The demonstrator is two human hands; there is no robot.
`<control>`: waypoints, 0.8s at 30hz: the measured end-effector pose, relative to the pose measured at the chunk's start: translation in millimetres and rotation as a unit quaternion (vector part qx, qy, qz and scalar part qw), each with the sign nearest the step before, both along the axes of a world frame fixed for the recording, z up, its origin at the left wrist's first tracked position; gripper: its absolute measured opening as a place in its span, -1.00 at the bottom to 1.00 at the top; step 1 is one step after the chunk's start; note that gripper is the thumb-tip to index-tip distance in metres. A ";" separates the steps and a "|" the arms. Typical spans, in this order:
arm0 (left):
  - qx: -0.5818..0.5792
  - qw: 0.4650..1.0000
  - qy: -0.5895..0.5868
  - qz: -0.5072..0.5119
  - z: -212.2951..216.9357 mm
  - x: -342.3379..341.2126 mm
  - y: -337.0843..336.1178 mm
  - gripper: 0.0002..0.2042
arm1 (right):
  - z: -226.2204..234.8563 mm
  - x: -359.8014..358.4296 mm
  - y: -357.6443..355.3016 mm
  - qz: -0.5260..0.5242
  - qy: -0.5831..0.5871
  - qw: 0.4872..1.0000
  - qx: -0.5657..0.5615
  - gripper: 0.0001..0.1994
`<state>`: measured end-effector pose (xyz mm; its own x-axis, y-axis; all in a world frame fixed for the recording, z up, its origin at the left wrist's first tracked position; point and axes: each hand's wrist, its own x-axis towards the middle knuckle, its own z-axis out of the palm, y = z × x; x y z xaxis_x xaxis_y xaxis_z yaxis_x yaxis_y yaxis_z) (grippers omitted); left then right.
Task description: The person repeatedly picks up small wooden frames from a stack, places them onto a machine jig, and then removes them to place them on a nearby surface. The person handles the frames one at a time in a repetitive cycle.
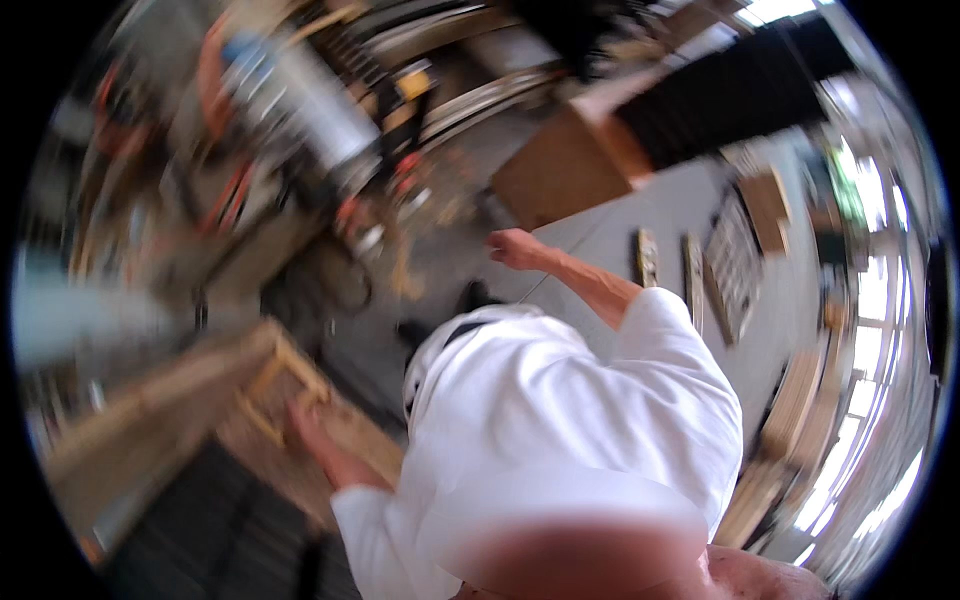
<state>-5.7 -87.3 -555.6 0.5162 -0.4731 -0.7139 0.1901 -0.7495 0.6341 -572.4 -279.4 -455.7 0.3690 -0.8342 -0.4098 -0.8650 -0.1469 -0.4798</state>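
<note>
Low on the left, my left hand reaches against a small frame of light wood strips. Its fingers are smeared by motion, so whether they grip the frame does not show. The frame overlaps a brown wooden board surface. My right hand hangs out in front of me, over the grey floor, its fingers curled in and no object visible in them. It is nearest to a brown box-like wooden piece, apart from it.
A blurred machine with a silvery cylinder stands at upper left, with debris beside it. A wide black hose or duct meets the brown box. On the right lie a slatted panel and stacked boards near bright windows.
</note>
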 end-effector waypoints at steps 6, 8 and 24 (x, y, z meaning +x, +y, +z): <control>0.059 0.995 -0.047 0.062 19.6 -22.5 25.3 -0.67 | 271.8 -83.0 -105.8 -0.081 0.004 0.958 -0.276 -0.64; 0.060 0.993 -0.077 0.067 22.7 -20.6 29.9 -0.67 | 351.1 -134.7 -130.8 -0.079 0.085 0.878 -0.464 -0.69; -0.330 0.939 -0.033 0.087 80.9 -292.2 -171.9 -0.85 | 485.0 -477.6 -198.8 -0.198 0.244 0.862 -0.398 -0.71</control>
